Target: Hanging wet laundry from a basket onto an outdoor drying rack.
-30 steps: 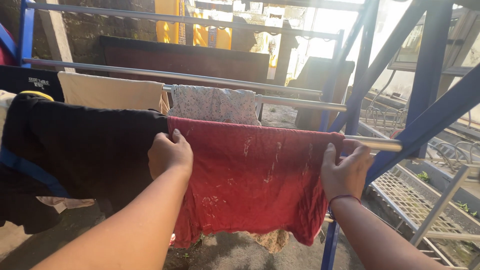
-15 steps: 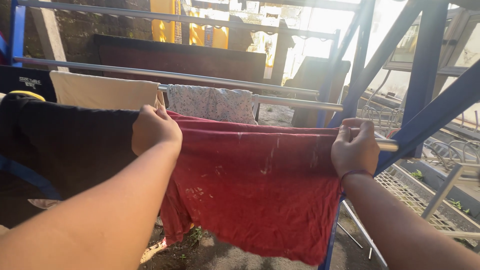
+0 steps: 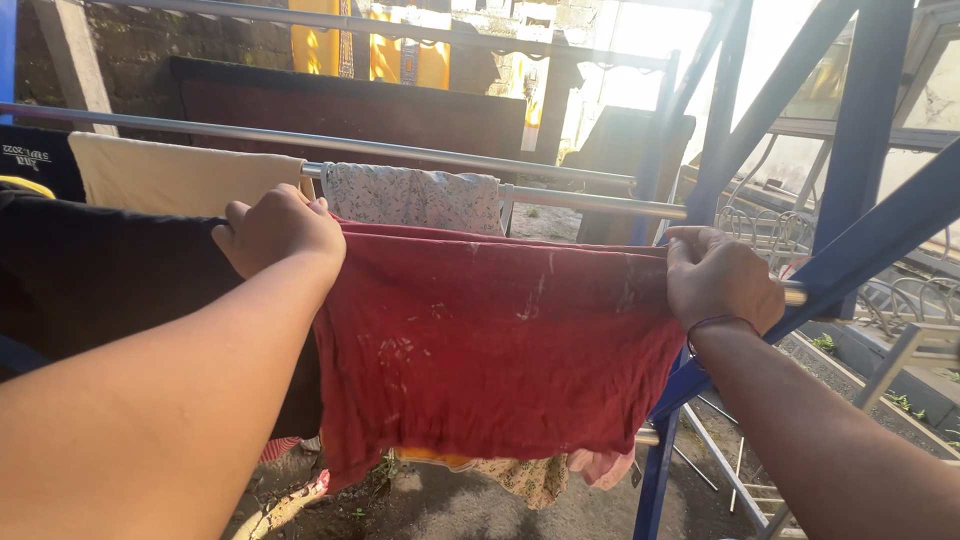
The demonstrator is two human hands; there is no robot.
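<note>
Between left hand (image 3: 280, 232) and right hand (image 3: 720, 277), red cloth (image 3: 490, 340).

I am looking down at a red cloth (image 3: 490, 350) that is hanging over the nearest metal rail (image 3: 795, 294) of a blue-framed drying rack (image 3: 860, 110). My left hand (image 3: 280, 232) is gripping the cloth's top edge at its left end, and my right hand (image 3: 722, 277) is clutching the top edge at its right end. A black garment (image 3: 110, 275) is hanging just beside the cloth on the left. Behind, a beige cloth (image 3: 180, 178) and a pale patterned cloth (image 3: 412, 197) are draping over the next rail.
</note>
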